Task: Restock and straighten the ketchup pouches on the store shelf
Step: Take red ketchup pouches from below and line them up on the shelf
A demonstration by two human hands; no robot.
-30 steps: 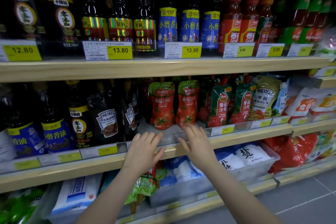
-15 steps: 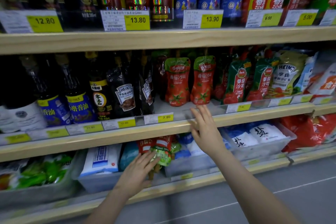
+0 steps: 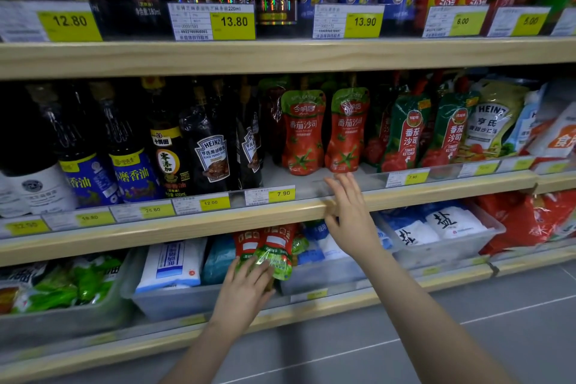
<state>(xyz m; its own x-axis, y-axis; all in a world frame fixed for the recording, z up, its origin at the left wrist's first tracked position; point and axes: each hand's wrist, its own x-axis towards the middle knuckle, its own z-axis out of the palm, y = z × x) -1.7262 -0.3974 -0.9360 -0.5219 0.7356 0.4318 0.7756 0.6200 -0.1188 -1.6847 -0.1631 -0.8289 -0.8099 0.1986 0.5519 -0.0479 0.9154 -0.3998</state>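
We read the labels first; on the middle shelf (image 3: 280, 215) two red ketchup pouches (image 3: 304, 132) with green tops stand upright side by side at about twelve o'clock from our right hand (image 3: 350, 218), printed 番茄沙司; at their three o'clock lean two green-and-red pouches (image 3: 405, 134) marked TOMATO KETCHUP, then a HEINZ salad pouch (image 3: 494, 121); at their nine o'clock stands a dark HEINZ BLACK PEPPER bottle (image 3: 212, 153), and beyond it blue-labelled sesame oil bottles (image 3: 134, 174); the yellow price tag (image 3: 270, 195) below reads 7.90, others 12.00 and 25.80; the top shelf tags read 12.80, 13.80, 13.90.

Our right hand lies flat with straight fingers on the wooden front edge of that shelf, fingertips reaching the clear rail just under the red pouches, gripping nothing; our left hand (image 3: 246, 290), at seven o'clock from the right, has its fingers curled round the green end of spare ketchup pouches (image 3: 271, 251) lying in the lower shelf; white salt bags (image 3: 442, 224) marked 盐 sit in a clear bin (image 3: 486, 235) at their three o'clock; a blue-striped white bag (image 3: 173, 262) lies at nine o'clock.
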